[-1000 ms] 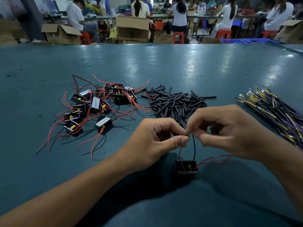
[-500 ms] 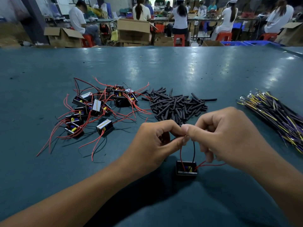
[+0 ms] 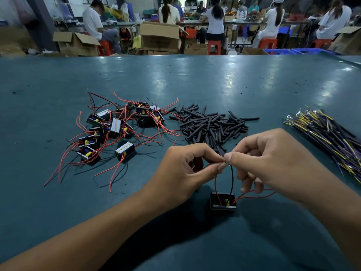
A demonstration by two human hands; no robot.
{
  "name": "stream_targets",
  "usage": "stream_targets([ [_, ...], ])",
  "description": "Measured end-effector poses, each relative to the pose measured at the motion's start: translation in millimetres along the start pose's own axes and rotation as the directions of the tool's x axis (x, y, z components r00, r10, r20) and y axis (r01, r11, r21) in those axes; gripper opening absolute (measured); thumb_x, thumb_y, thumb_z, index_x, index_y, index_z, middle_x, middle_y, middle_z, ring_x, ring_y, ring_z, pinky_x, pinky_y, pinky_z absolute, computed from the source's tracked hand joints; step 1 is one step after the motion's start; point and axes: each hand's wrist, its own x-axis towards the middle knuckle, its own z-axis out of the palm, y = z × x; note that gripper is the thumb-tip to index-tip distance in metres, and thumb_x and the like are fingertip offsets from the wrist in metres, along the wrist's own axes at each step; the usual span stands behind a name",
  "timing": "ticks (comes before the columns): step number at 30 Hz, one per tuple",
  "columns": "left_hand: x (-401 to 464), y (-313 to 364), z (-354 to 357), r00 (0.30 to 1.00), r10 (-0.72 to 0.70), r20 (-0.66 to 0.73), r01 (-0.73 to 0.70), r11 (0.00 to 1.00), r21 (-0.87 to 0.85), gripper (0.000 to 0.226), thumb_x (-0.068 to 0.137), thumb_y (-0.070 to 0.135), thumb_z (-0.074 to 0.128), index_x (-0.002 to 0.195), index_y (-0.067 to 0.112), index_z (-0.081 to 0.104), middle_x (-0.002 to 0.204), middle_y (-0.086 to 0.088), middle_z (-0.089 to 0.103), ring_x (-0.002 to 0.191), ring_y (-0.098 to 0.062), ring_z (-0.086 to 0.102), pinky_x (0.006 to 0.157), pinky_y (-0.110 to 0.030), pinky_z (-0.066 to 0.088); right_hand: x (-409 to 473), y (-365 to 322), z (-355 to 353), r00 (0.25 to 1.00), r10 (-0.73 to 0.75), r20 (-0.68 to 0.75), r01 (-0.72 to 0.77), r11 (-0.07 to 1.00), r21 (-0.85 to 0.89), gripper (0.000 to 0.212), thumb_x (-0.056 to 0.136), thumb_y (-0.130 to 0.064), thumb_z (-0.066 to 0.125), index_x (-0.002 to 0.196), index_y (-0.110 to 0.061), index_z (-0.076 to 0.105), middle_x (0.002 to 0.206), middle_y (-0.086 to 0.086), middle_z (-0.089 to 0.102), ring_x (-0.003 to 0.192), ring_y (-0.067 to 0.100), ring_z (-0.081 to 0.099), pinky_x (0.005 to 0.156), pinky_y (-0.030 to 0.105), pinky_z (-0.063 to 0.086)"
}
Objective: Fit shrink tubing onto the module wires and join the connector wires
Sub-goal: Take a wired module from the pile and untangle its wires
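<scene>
- I see the left hand (image 3: 185, 171) and right hand (image 3: 269, 163) meeting just below the frame's centre, both grips closed to a fingertip pinch.
- The left grip pinches the tip of a red wire (image 3: 215, 184); the right grip pinches the top of a black wire (image 3: 231, 180). The two tips sit touching or nearly so; I cannot tell which.
- Both wires drop to the module (image 3: 222, 201), a small black open box resting on the tabletop (image 3: 175, 79) directly beneath the hands. Two more red leads loop out of its right side, passing under the right hand.
- I cannot tell whether a sleeve of tubing is already on either wire; the fingertips hide that spot.
- The pile of shrink tubing pieces (image 3: 211, 126) lies just beyond the hands, centre frame.
- A heap of modules with red leads (image 3: 117, 130) sits left of centre; none shows tubing fitted that I can make out, so I judge most of the batch is still to do.
- The bundle of connector wires (image 3: 330, 135), purple, yellow and black, lies at the right edge, well apart from the hands. I judge joining has not begun on this module.
</scene>
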Motion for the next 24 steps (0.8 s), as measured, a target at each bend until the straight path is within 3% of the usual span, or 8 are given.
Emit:
stream_targets([
  [7,-1,1,-1,1.000,-0.028,0.005,0.028,0.999,-0.035,0.003,0.088,0.021,0.076,0.086,0.022,0.073,0.060,0.011,0.057,0.050,-0.009,0.043,0.046,-0.022,0.034,1,3,-2,0.994,-0.100,0.047,0.098,0.995,0.036,0.013,0.087,-0.007,0.069,0.074,-0.008,0.069,0.057,0.010,0.068,0.050,0.026,0.070,0.040,0.026,0.050],
  [12,0,0,-2,0.997,-0.078,0.012,0.079,0.988,-0.134,0.005,0.088,0.018,0.075,0.088,0.013,0.074,0.066,-0.017,0.063,0.050,-0.030,0.044,0.045,-0.034,0.033,5,11,-7,0.954,-0.279,0.111,0.286,0.957,-0.054,0.014,0.090,-0.013,0.070,0.078,-0.019,0.067,0.060,0.007,0.069,0.052,0.022,0.070,0.046,0.022,0.050],
  [14,1,0,-2,0.996,-0.085,0.027,0.089,0.980,-0.177,0.006,0.087,0.015,0.074,0.088,0.009,0.074,0.069,-0.014,0.068,0.052,-0.021,0.049,0.047,-0.030,0.036,8,13,-9,0.894,-0.422,0.153,0.443,0.883,-0.155,0.010,0.091,-0.020,0.066,0.081,-0.023,0.066,0.063,-0.001,0.067,0.055,0.015,0.067,0.051,0.020,0.049],
  [17,1,0,0,0.988,-0.139,0.071,0.155,0.935,-0.320,0.003,0.087,0.007,0.072,0.088,0.004,0.071,0.073,-0.003,0.073,0.061,-0.002,0.062,0.057,-0.011,0.044,12,17,-13,0.781,-0.573,0.248,0.624,0.721,-0.300,0.014,0.097,-0.024,0.057,0.091,-0.013,0.063,0.076,-0.012,0.059,0.064,0.009,0.057,0.057,0.024,0.047],
  [20,2,0,1,0.985,-0.159,0.062,0.171,0.929,-0.329,0.003,0.086,0.005,0.072,0.087,0.003,0.071,0.075,-0.002,0.073,0.068,-0.005,0.066,0.064,-0.013,0.048,13,18,-15,0.813,-0.540,0.218,0.582,0.761,-0.287,0.015,0.096,-0.033,0.056,0.092,-0.020,0.064,0.077,-0.010,0.060,0.064,0.012,0.056,0.054,0.030,0.047],
  [22,2,1,1,0.989,-0.143,0.042,0.149,0.948,-0.281,0.002,0.086,0.008,0.073,0.087,0.007,0.071,0.076,-0.003,0.074,0.068,-0.007,0.065,0.063,-0.016,0.049,12,17,-14,0.877,-0.470,0.100,0.480,0.853,-0.203,0.017,0.092,-0.039,0.059,0.083,-0.026,0.064,0.067,-0.005,0.061,0.054,0.011,0.056,0.049,0.025,0.046],
  [24,2,3,0,0.992,-0.122,0.013,0.122,0.964,-0.235,0.003,0.086,0.013,0.074,0.086,0.012,0.071,0.077,-0.003,0.074,0.063,-0.010,0.059,0.056,-0.020,0.046,13,16,-12,0.936,-0.351,-0.008,0.348,0.931,-0.107,0.030,0.091,-0.043,0.062,0.071,-0.021,0.063,0.054,0.001,0.060,0.040,0.011,0.053,0.043,0.019,0.041],
])
